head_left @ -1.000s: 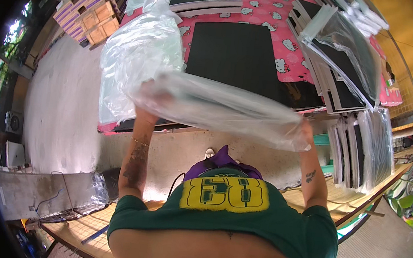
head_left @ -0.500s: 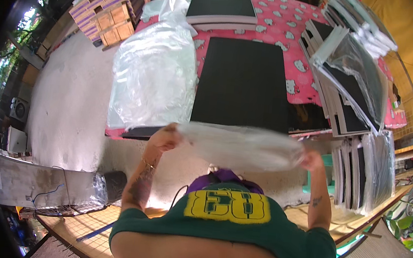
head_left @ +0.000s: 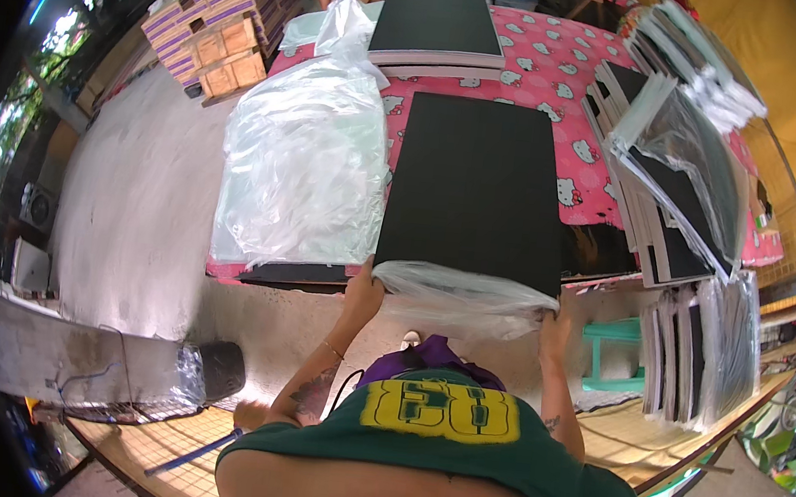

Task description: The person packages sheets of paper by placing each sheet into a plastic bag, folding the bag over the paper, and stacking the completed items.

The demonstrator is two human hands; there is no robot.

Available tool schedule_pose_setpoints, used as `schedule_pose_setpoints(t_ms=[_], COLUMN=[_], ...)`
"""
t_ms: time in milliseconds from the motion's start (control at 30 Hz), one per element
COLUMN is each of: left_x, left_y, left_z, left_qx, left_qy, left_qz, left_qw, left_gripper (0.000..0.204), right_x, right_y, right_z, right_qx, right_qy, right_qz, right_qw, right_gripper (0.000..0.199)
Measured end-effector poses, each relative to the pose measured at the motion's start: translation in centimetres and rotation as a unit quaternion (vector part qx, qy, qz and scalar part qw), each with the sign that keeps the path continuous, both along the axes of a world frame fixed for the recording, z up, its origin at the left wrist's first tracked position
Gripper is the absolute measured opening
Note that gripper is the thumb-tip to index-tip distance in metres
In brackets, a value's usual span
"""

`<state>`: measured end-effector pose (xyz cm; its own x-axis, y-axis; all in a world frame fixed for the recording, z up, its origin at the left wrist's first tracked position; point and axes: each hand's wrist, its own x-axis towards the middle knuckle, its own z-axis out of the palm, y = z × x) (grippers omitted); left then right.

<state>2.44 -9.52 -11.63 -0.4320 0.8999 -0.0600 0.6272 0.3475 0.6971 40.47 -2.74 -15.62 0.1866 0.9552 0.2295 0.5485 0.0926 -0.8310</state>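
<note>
A large black board (head_left: pixel 476 189) lies on the table in front of me, its near edge toward my body. A clear plastic bag (head_left: pixel 465 298) is bunched across that near edge, its loose part hanging below the table edge. At the board's near left corner, my left hand (head_left: pixel 365 291) is closed on the bag. My right hand (head_left: pixel 554 326) grips the bag at the near right corner. How far the board sits inside the bag cannot be made out.
Clear plastic bags (head_left: pixel 306 163) lie piled left of the board. Black boards (head_left: pixel 439 24) are stacked beyond it on the pink tablecloth (head_left: pixel 560 63). Wrapped boards (head_left: pixel 684 161) stand along the right. A green stool (head_left: pixel 613 354) is below the table edge; cartons (head_left: pixel 218 25) stand far left.
Both hands have moved inward to the board's near corners, bringing the bag from a stretched, blurred position in front of the board onto its near edge. The view has shifted slightly.
</note>
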Motion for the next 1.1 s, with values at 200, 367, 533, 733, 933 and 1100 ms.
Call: schedule_pose_setpoints(t_ms=[200,367,533,733,933,1100], left_x=[0.9,-1.5,-5.4,-9.0,-7.3,-9.0], left_y=[-0.7,0.1,-0.2,3.2,18.7,24.7], left_z=[4.3,6.7,18.8,24.6,30.5,20.4], left_qx=[0.033,0.062,0.113,0.369,0.392,0.319], left_qy=[0.068,-0.173,-0.468,-0.530,-0.672,-0.701], left_qz=[-0.051,-0.027,-0.104,-0.204,-0.170,-0.100], left_qw=[0.996,0.983,0.870,0.736,0.605,0.630], left_gripper=[0.049,0.023,0.071,0.048,0.033,0.025], right_x=[-1.9,-0.4,0.8,-1.3,-3.3,-6.1], right_y=[-0.5,-0.2,-1.5,2.1,16.8,22.5], right_z=[5.3,9.4,22.6,31.5,33.0,27.2], right_qx=[0.054,-0.057,-0.099,0.071,0.041,-0.016], right_qy=[-0.105,0.207,0.350,0.687,0.702,0.717], right_qz=[-0.037,-0.012,0.217,0.397,0.335,0.307], right_qw=[0.992,0.977,0.906,0.604,0.627,0.625], right_gripper=[0.045,0.037,0.045,0.060,0.028,0.024])
